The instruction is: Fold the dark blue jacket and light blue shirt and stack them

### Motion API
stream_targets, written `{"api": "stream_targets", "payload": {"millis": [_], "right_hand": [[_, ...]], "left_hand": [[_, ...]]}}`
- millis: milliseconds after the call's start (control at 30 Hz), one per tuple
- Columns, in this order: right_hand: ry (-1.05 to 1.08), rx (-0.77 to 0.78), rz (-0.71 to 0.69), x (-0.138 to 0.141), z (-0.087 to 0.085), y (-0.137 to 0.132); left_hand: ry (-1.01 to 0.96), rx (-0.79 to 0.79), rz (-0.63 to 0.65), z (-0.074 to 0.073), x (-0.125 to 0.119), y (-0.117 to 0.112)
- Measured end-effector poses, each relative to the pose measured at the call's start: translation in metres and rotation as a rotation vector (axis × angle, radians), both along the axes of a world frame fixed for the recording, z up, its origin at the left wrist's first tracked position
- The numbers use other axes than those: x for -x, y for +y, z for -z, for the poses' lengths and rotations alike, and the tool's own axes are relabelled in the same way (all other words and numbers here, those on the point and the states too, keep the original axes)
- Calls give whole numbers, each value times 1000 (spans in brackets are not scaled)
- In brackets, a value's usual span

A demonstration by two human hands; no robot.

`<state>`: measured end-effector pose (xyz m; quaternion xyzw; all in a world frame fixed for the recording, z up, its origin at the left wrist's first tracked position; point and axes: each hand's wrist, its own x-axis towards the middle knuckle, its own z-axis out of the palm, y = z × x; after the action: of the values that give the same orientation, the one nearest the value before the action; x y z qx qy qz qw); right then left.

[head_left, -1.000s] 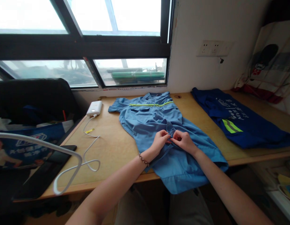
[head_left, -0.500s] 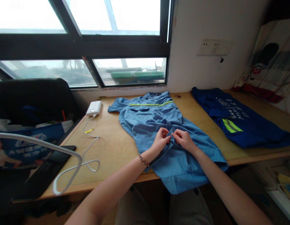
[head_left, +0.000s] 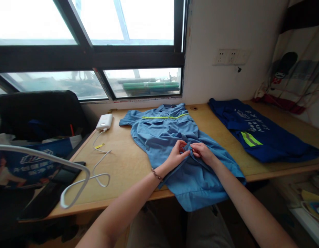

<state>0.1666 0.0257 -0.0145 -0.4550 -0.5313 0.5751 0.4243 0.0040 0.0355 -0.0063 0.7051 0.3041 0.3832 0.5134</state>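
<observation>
A light blue work shirt (head_left: 161,132) with a yellow-green stripe lies spread on the wooden desk (head_left: 123,162), collar toward the window, hem hanging over the front edge. My left hand (head_left: 176,155) and my right hand (head_left: 203,152) meet at the shirt's front opening near its middle. Both pinch the fabric edge between thumb and fingers. A bead bracelet is on my left wrist.
A dark blue garment (head_left: 257,132) with a reflective patch lies at the desk's right. A white power bank (head_left: 104,121) and its cable (head_left: 98,162) sit at the left, beside a white hanger (head_left: 58,165), a black phone (head_left: 66,170) and a black chair (head_left: 38,113). A window and wall sockets are behind.
Both hands stay together on the shirt front, shifting slightly up along the opening. The camera has tilted a little.
</observation>
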Motion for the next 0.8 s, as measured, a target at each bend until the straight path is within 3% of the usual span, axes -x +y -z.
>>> {"api": "stream_targets", "payload": {"millis": [100,200,300,367,500,600,700,800], "right_hand": [[-155,-99,34,0,-3,-4],[-461,-314,71,5,-9,-23],[-814,-559,146,9,-12,-56],[-992,-622,246,6,-9,-79],[-1138,-582,525,-23,1,-113],[-1105,-605,760,-60,0,-135],[-1012,-582,1039,-90,-10,-157],[-901,-390,1175,-106,-24,-172]], "left_hand": [[303,-237,-42,-6,8,-11],[552,-418,-104,-11,21,-28],[683,-518,-155,-16,35,-48],[685,-571,-205,-21,45,-63],[468,-697,-374,-29,67,-94],[394,-826,-472,-24,87,-111],[508,-979,-363,-12,105,-118],[661,-1010,-263,-2,122,-116]]}}
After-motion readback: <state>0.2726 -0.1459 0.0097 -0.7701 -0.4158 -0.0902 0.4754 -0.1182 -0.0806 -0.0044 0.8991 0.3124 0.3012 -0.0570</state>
